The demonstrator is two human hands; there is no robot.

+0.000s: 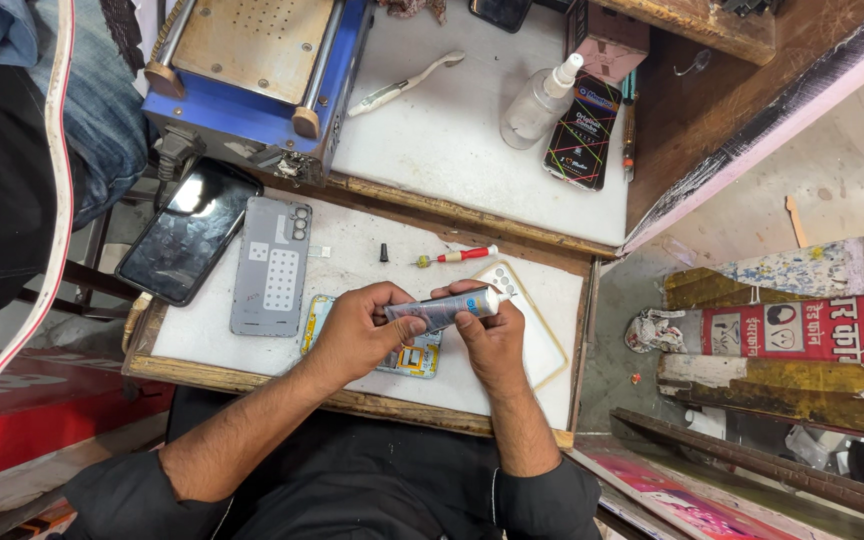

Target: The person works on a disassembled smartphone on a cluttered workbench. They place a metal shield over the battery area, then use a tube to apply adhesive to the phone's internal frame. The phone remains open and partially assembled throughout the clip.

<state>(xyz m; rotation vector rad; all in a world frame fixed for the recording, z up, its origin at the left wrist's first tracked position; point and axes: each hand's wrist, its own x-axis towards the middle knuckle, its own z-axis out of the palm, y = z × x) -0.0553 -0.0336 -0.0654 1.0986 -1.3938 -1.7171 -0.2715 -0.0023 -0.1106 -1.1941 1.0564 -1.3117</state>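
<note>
1. The left hand (352,335) and right hand (487,335) hold one small grey glue tube (439,310) between them, level, above the opened phone (414,357) that lies on the white desk (362,250).
2. The left grip is clenched on the tube's flat tail end; the right grip pinches the white nozzle end with thumb and fingers.
3. The tube looks light and soft-walled, so by my judgement it would dent and squeeze under pressure; the stiffer shoulder by the nozzle seems the steadier place to hold.
4. Its contents cannot be seen; the wall looks partly flattened near the tail.
5. Below the grips, the opened phone shows bare inner parts and looks fragile. A clear phone case (537,335) lies just right of the right grip.
6. Left of the left grip lie a grey back cover (272,265) and a dark phone (190,232).
7. Beyond the grips lie a red-handled screwdriver (457,256) and, farther off, a clear spray bottle (540,100) whose fill level is unclear.
</note>
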